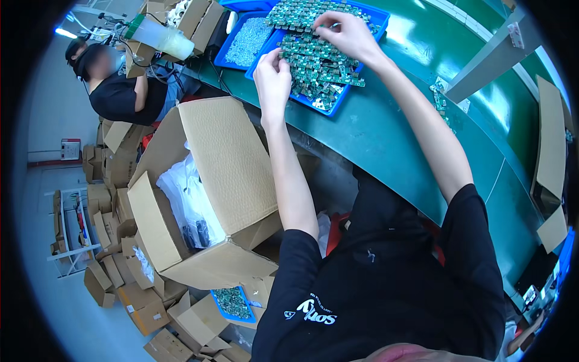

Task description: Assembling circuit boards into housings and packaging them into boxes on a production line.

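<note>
A blue tray (341,104) on the bench is heaped with small green circuit boards (322,60), many joined in rows. My left hand (273,83) is at the tray's left edge, its thumb and fingers pinched on the edge of a green circuit board. Over the far part of the heap, my right hand (348,37) has curled fingers and thumb closed on a circuit board. The fingers partly hide both boards, so I cannot tell whether they belong to one strip. Another layer of joined boards (295,13) lies across the far end.
Left of the boards stands a blue tray of small silvery parts (246,41). The green bench (398,130) carries loose boards (439,99) beside a grey post (491,57). A big open carton (232,163) holding plastic bags stands near my left arm. A person (120,84) sits at far left.
</note>
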A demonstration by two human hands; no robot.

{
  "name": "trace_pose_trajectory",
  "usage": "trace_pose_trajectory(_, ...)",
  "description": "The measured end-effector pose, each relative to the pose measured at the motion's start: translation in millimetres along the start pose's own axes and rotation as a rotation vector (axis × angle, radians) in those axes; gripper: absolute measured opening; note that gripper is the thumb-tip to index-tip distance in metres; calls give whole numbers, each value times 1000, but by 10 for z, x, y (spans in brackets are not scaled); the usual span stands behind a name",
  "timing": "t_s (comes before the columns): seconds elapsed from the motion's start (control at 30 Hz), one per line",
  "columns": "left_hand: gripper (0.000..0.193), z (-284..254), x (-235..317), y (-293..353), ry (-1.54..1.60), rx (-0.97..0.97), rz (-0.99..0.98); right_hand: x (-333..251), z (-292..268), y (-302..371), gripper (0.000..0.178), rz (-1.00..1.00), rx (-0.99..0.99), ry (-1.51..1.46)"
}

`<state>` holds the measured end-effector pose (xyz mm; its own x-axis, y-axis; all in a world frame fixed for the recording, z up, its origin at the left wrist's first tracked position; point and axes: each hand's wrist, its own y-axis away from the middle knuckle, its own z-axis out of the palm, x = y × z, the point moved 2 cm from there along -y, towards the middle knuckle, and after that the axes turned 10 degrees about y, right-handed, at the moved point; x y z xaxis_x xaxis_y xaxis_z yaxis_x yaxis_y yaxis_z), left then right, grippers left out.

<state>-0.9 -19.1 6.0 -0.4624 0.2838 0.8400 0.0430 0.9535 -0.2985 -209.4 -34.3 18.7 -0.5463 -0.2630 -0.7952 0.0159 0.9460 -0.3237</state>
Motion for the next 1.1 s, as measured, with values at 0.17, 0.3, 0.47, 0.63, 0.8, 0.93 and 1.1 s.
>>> trace_pose_trajectory(0.17, 30, -12, 74, 38, 36, -81, 107, -13, 169, 5, 23, -241, -87, 259)
trace_pose_trajectory(0.3, 27, -144, -12, 112, -41, 89, 244, -238, 285, 183, 27, -369, -47, 453)
trace_pose_trajectory(0.47, 26, -80, -252, 217, -123, 264, 312, -204, 398, 241, 34, -226, -181, 623)
trace_pose_trajectory(0.63, 29, -84, -106, 373, 132, 397, 82, -248, 191, 255, 38, -127, -194, 303)
trace_pose_trajectory(0.8, 34, -113, -140, 416, 544, 394, -120, -383, -52, 435, 39, 5, -191, -44)
trace_pose_trajectory(0.93, 37, -48, 204, 449, 1304, 59, -148, -334, -170, 586, 38, 35, -175, -261)
trace_pose_trajectory(1.1, 36, -120, 169, 320, 1260, 282, -36, -240, -167, 623, 37, -135, -186, -132)
